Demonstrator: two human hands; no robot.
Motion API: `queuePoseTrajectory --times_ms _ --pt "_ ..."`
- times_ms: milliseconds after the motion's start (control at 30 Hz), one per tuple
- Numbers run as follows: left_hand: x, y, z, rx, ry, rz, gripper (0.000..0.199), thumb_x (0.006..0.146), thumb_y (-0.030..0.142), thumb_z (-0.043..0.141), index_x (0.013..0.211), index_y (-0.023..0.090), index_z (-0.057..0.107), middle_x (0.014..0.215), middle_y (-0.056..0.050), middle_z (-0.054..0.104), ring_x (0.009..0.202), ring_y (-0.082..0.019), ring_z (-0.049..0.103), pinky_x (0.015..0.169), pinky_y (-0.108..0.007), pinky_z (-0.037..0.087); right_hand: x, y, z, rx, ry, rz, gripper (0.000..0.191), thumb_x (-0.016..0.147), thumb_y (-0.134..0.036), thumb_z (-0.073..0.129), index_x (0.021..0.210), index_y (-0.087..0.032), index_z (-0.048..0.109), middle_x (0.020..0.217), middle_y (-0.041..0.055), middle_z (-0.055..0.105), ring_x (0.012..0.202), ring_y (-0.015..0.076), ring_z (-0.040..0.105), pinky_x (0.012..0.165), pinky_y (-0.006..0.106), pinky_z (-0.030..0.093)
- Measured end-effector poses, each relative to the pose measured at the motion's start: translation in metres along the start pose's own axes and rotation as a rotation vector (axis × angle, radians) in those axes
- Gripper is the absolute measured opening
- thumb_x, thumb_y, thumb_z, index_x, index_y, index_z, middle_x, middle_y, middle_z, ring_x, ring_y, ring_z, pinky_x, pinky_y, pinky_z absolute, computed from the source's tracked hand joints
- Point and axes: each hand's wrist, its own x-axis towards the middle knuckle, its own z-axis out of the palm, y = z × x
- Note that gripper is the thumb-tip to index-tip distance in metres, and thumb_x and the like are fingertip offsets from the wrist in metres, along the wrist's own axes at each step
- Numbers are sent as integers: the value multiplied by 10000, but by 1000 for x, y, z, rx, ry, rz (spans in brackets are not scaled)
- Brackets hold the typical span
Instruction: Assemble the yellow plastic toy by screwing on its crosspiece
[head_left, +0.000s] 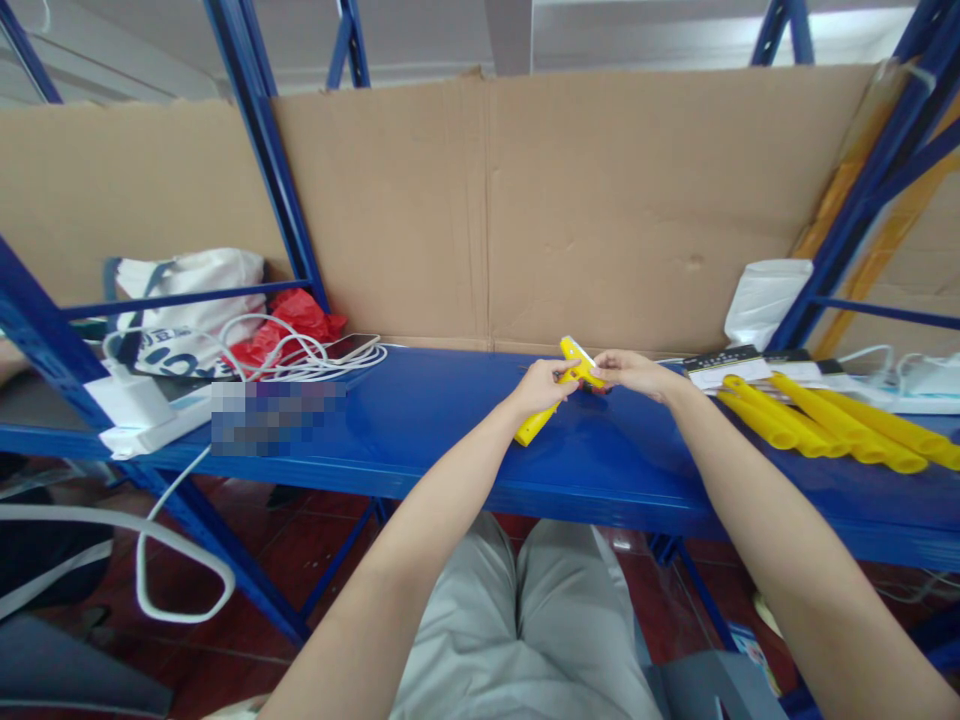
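Above the blue shelf, both my hands are closed on a yellow T-shaped tool [532,427] with a pale strip along its head. My left hand [541,388] grips it where the handle meets the head, and the handle sticks out below my fingers toward the shelf's front edge. At the right end of the head, my right hand [634,374] pinches it with thumb and fingers. Something small, dark and reddish shows beneath the head, too small to name. To the right lie several yellow tubular handles [832,425], apart from my hands.
Black-and-white cards [727,368] lie behind the handles, near a white plastic bag [765,300]. On the left are coiled white cables [300,350], a red plastic bag [289,320], a white cloth bag [195,290] and a power strip [176,420]. Cardboard [600,200] walls the back.
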Motion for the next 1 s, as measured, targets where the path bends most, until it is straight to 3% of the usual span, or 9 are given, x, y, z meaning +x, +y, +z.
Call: queuePoseTrajectory --times_ms 167,300,400,533,800,1000 --pt "1 -2 -2 98 90 14 482 836 163 609 1317 143 579 941 -85 736 673 -139 664 685 -263 541 15 9 11 -46 205 -154 289 711 -297 706 837 -201 465 815 -1 588 624 105 539 586 254 462" --pt "6 -9 -1 132 146 59 458 813 140 622 1271 128 616 1097 -120 708 811 -175 692 809 -304 538 22 11 15 -197 218 -312 173 738 -271 640 756 -200 484 772 -2 573 700 134 557 709 307 484" --pt "8 -12 0 128 155 80 456 804 131 628 1260 124 623 1142 -131 690 842 -183 697 851 -324 530 22 9 16 -295 259 -352 117 724 -193 608 682 -199 499 758 18 577 765 165 580 794 350 477" --pt "8 -13 0 117 175 83 455 791 127 643 1246 127 633 1143 -136 689 855 -192 700 864 -340 527 18 3 20 -297 319 -287 118 723 -172 600 645 -197 515 748 25 595 771 171 581 809 354 469" --pt "8 -12 -2 130 213 79 455 790 109 641 1245 122 633 1125 -133 697 920 -205 689 886 -342 520 12 -7 38 42 382 -7 102 754 -158 602 687 -180 528 678 -12 581 607 102 515 595 229 434" --pt "7 -10 -2 159 234 85 459 802 98 620 1261 113 617 1191 -138 666 967 -202 675 897 -327 513 19 -5 47 263 357 -6 142 783 -107 565 713 -192 475 697 -13 584 611 85 564 612 212 482"
